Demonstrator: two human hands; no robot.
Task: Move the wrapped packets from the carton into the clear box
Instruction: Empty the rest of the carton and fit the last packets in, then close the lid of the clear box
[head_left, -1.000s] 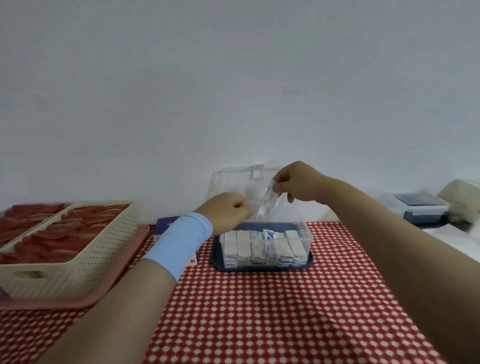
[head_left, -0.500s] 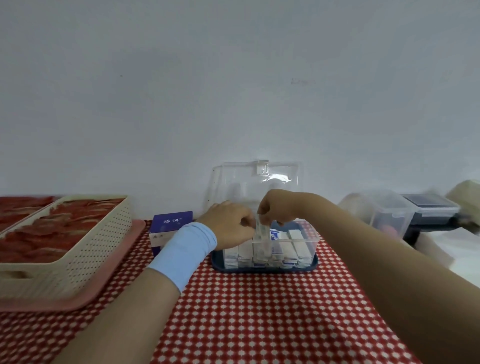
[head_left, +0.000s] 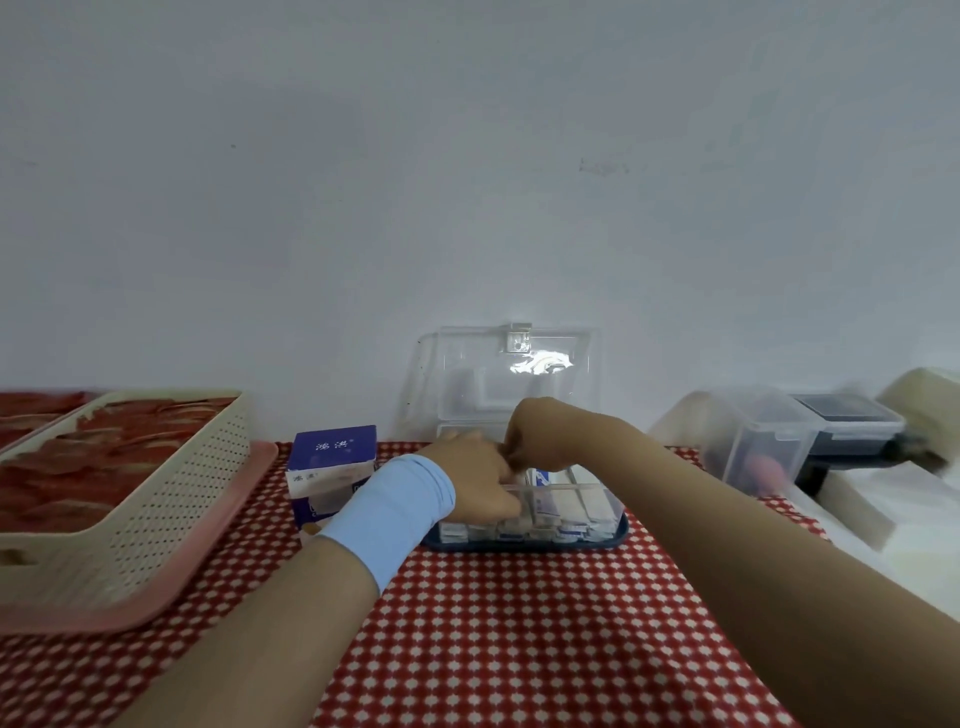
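Wrapped packets: standing on edge in a row inside the clear box, filling most of its width. White wrappers, some with blue print. I can't make out any packet outside the box.

Clear box: sits on a dark blue tray, centre of the table by the wall. Its lid is hinged up, roughly upright.

Carton: blue and white, upright on the cloth just left of the box, partly hidden behind my left wrist. Can't tell if it's open.

Left hand: over the left end of the box, fingers curled down across the near rim. Can't tell whether it grips anything. Light blue wristband on that wrist.

Right hand: above the box, fingers bunched, tips touching my left hand. What's between the fingertips is hidden, so I can't say if it holds a packet.

Around it: red-and-white checked cloth covers the table. At left, a cream perforated basket of red items sits on a pink tray. At right, blurred, are another clear lidded container and a dark device behind it.
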